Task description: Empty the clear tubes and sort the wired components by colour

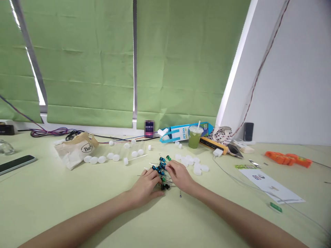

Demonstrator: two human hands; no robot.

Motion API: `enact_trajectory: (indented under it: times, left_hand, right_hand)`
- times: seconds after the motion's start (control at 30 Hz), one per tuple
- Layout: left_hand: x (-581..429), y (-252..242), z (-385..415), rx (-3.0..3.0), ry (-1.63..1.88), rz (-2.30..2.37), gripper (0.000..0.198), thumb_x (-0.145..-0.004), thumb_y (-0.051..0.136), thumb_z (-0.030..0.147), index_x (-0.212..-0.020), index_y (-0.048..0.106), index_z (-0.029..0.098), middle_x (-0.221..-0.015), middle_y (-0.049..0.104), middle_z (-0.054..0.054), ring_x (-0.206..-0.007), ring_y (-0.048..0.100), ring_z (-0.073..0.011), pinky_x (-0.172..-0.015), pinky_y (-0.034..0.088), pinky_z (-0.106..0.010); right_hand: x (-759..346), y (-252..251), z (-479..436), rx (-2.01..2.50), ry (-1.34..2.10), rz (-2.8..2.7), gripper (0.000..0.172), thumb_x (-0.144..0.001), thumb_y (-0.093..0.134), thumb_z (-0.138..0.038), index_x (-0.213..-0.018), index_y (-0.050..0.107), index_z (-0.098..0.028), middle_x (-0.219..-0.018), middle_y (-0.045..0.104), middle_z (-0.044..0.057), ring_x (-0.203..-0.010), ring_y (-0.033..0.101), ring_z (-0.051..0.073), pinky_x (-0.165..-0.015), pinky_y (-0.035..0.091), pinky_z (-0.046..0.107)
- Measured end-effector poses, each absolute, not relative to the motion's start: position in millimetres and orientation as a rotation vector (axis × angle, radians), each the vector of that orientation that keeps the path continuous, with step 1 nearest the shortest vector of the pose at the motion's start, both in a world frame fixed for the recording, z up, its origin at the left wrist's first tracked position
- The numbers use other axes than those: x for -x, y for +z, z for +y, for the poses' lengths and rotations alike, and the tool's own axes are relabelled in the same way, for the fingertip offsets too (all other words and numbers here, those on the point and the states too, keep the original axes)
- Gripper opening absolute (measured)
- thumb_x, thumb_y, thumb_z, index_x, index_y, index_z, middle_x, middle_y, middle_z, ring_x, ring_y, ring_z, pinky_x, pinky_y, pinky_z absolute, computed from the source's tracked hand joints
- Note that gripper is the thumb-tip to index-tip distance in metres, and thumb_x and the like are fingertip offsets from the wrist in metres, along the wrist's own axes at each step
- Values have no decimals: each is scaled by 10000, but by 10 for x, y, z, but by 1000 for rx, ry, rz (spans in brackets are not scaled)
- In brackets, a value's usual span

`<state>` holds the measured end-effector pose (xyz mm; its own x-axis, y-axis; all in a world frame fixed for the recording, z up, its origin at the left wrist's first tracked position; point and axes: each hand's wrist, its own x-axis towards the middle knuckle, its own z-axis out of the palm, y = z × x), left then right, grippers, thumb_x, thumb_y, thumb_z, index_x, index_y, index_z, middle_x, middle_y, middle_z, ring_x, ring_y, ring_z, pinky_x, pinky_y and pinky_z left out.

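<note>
A small heap of shiny pieces (161,168) lies on the pale green table, blue, green and black, with thin metal rods sticking out. Over its left side rests my left hand (146,186), its fingers curved across the pieces and the thumb stretched apart below. My right hand (181,175) is at the heap's right edge with thumb and forefinger pressed together; what they pinch is hidden. Just above those fingertips is a green piece (168,157). One thin rod with a dark end (180,195) lies separately below my right hand.
White round caps (190,160) lie right of the heap. Clear tubes with white caps (134,154) and a paper bag (77,148) are to the left. Behind stand a lidded green drink (195,137) and a blue bag (178,132). A white cable (232,177) crosses the right side.
</note>
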<state>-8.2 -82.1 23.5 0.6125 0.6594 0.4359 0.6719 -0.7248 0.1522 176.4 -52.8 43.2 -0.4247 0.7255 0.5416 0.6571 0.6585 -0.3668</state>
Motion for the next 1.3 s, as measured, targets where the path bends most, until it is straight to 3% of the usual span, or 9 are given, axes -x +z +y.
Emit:
enact_trajectory:
  times: [0.07, 0.17, 0.3, 0.43, 0.63, 0.73, 0.9, 1.3]
  left_hand:
    - [6, 196, -813, 2754, -740, -1192, 248, -746, 542, 429, -843, 573, 203, -851, 535, -46, -854, 452, -222, -727, 338, -339]
    - [-83, 171, -811, 2752, -779, -1211, 195, -752, 545, 385, -827, 593, 212, -843, 542, -48, -856, 458, -229, -737, 329, -351]
    - [-109, 164, -828, 2842, -962, -1299, 89, -709, 587, 272, -758, 578, 200, -816, 555, -43, -820, 477, -221, -708, 345, -334]
    - [-30, 199, -830, 2932, -1262, -1533, 137, -657, 623, 264, -709, 524, 184, -725, 559, -11, -686, 488, -167, -598, 363, -264]
    - [35, 358, -789, 2871, -2104, -1666, 268, -661, 642, 335, -703, 427, 180, -647, 557, 23, -585, 534, -117, -523, 369, -215]
    - [-6, 406, -811, 2853, -2426, -1727, 357, -593, 705, 314, -656, 380, 183, -614, 587, 20, -575, 569, -123, -522, 383, -213]
    - [-51, 411, -915, 2844, -2582, -1902, 404, -514, 759, 257, -616, 376, 181, -584, 620, 14, -543, 589, -129, -498, 384, -208]
    - [27, 312, -912, 2843, -2625, -1930, 371, -535, 746, 279, -629, 402, 175, -626, 634, 3, -503, 559, -102, -418, 325, -174]
  right_hand:
    - [-1887, 335, -627, 1119, 269, -2119, 228, -862, 342, -292, -769, 517, -178, -539, 439, -36, -488, 386, 99, -501, 294, 209]
    - [-2015, 246, -679, 1195, 453, -2036, 262, -850, 354, -359, -768, 526, -178, -462, 345, -60, -415, 291, 86, -434, 217, 212]
    - [-2071, 297, -723, 1182, 549, -1965, 286, -827, 385, -410, -766, 541, -178, -480, 368, -44, -436, 291, 89, -435, 217, 217]
    - [-2046, 429, -839, 1100, 505, -1971, 270, -832, 386, -397, -813, 551, -183, -513, 437, -19, -466, 349, 104, -458, 267, 225]
    - [-1965, 475, -1019, 958, 186, -1956, 186, -825, 435, -310, -844, 579, -194, -732, 594, 60, -570, 420, 134, -636, 350, 287]
    - [-1877, 502, -1051, 986, 428, -2005, 212, -828, 426, -338, -830, 585, -197, -570, 532, 16, -507, 395, 122, -563, 340, 266]
    - [-1720, 565, -1014, 1008, 1011, -1932, 271, -803, 442, -419, -775, 561, -177, -452, 367, -50, -418, 303, 79, -425, 235, 216]
    - [-1734, 482, -975, 945, 1274, -1827, 315, -764, 512, -425, -894, 594, -151, -447, 313, -71, -408, 257, 54, -408, 197, 202]
